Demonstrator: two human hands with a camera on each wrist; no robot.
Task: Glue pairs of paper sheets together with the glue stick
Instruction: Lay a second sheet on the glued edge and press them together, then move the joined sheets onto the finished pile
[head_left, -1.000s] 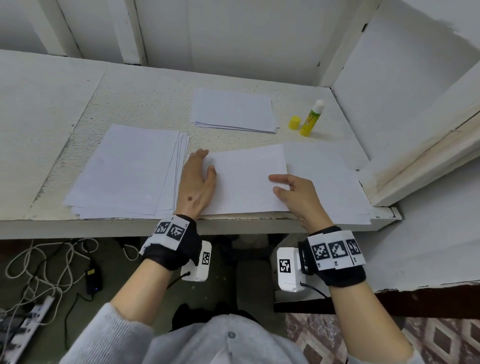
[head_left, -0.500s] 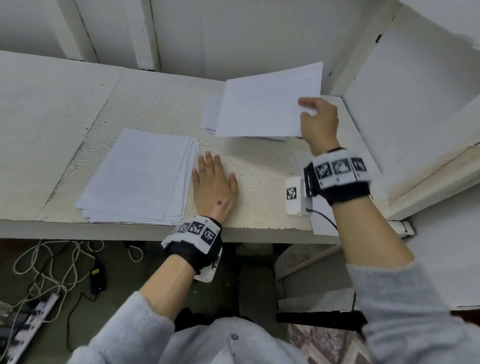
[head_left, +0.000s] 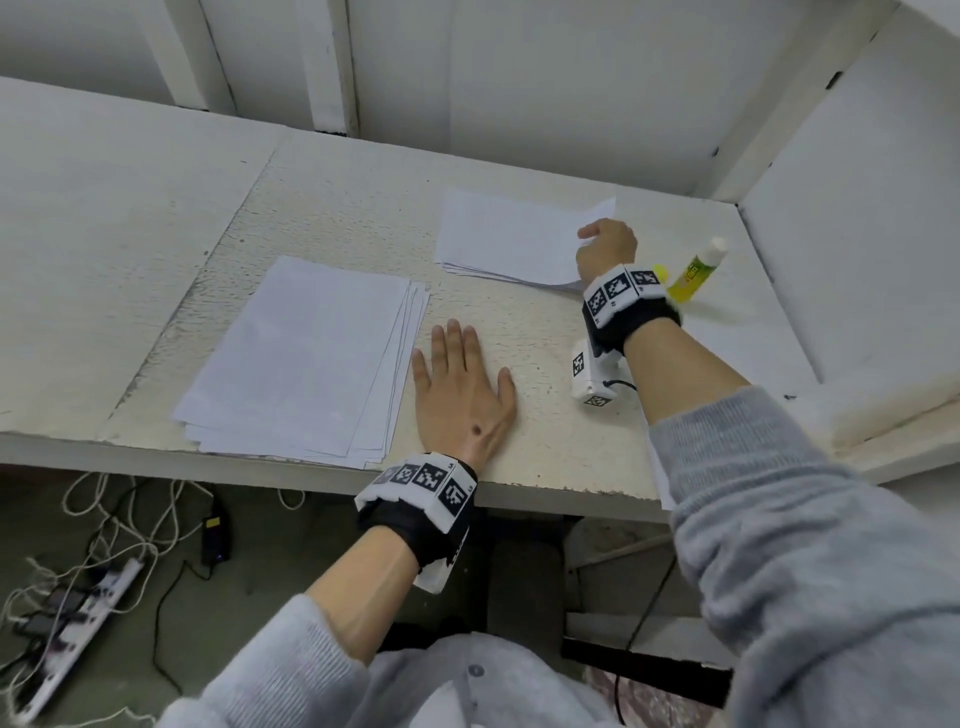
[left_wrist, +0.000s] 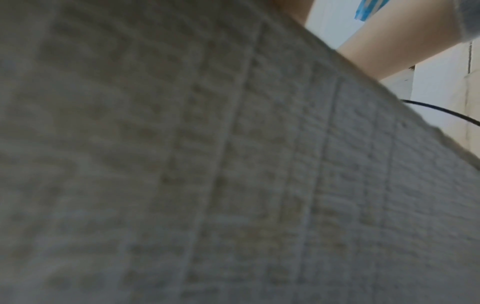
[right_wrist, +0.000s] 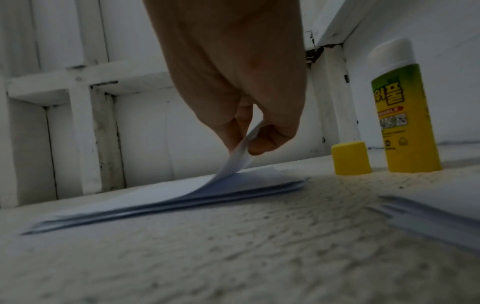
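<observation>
Sheet (right_wrist: 233, 162) now down on far stack (head_left: 498, 244), right hand (head_left: 607, 244) pinching.

Soft even light; wrist views dim, blurred

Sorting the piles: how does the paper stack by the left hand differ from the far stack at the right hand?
The near stack lies fanned and untouched beside the flat left hand. The far stack looks thinner, and the right hand pinches its top sheet's corner, curling it up. Both are plain white sheets on the table.

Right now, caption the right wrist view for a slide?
Right hand pinches top sheet's corner on far stack, beside uncapped glue stick.
</observation>
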